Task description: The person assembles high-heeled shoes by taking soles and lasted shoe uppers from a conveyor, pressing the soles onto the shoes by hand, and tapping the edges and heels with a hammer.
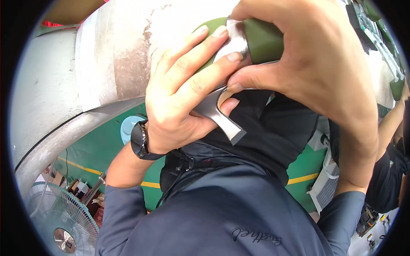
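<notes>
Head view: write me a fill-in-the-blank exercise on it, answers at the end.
1. The bare left hand and bare right hand both touch a shiny silver strip over a smooth piece coloured ____.
2. The round black watch is on the person's ____ wrist.
3. The round, wire-guarded appliance at lower left is a ____.
4. The thin straight floor line is coloured ____.

Missing words: green; left; fan; yellow.

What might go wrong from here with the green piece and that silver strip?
The free end of the silver strip curls outward, so it might snag on the dark clothing. The green piece sits near the surface's edge and might fall if its grip loosens. The left hand and right hand crowd together and might hinder each other.
</notes>
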The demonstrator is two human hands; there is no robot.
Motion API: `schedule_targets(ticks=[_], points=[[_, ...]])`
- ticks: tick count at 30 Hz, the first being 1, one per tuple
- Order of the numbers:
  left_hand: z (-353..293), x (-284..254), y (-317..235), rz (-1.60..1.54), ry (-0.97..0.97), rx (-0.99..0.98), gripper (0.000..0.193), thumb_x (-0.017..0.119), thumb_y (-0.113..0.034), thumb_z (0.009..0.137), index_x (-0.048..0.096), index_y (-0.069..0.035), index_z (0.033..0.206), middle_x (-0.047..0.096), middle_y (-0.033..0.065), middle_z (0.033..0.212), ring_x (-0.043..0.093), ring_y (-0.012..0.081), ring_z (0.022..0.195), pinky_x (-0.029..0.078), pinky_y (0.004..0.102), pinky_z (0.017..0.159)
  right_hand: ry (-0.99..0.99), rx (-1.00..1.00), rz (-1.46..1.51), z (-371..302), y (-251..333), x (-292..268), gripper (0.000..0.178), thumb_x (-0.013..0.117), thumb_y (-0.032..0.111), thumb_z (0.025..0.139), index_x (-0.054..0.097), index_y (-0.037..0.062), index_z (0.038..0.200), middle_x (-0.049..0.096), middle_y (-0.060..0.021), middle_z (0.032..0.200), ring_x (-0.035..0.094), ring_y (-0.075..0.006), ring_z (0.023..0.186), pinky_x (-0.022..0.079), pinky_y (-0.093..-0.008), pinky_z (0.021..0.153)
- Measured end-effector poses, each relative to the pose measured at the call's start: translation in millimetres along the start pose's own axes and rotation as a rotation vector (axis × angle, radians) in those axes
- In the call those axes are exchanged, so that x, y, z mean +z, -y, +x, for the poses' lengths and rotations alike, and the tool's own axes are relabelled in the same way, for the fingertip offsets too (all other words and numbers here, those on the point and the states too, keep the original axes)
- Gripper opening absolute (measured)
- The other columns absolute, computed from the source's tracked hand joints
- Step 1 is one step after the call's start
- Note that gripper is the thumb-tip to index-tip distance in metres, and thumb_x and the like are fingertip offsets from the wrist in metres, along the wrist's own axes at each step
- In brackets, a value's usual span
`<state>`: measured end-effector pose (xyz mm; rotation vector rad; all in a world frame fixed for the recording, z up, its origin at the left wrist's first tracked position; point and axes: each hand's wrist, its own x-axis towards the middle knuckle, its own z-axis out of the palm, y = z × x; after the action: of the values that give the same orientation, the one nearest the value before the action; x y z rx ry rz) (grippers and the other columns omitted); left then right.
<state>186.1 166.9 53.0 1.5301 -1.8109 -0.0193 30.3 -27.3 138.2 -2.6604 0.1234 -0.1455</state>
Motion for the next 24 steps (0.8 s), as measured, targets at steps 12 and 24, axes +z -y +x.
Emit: schedule_targets(ticks=[12, 24], points=[[35.0, -19.8, -11.3, -0.044, 0.159, -0.082, 0.098, 0.093, -0.052, 0.070, 0.057, 0.001, 0.144, 0.048, 0.0283, 0.155, 0.051, 0.0418, 0.141, 0.041, 0.0497, 0.116, -0.932, 0.407, -0.194, -91.3, -113.7, 43.3, 0.026, 0.073, 0.016, 0.096, 0.075, 0.0053, 0.119, 0.074, -0.0110, 0.100, 0.071, -0.0229, 0.090, 0.055, -0.0347, 0.083], [112.0, 23.6, 0.5, 0.040, 0.319, -0.111, 0.087, 0.084, -0.043, 0.083, 0.047, -0.004, 0.152, 0.063, 0.0219, 0.134, 0.062, 0.0376, 0.122, 0.048, 0.0456, 0.104, -0.442, 0.536, -0.358, -112.1, -55.2, 38.3, 0.041, 0.063, -0.002, 0.088, 0.069, 0.0085, 0.127, 0.067, -0.0149, 0.108, 0.069, -0.0293, 0.092, 0.056, -0.0392, 0.085]])
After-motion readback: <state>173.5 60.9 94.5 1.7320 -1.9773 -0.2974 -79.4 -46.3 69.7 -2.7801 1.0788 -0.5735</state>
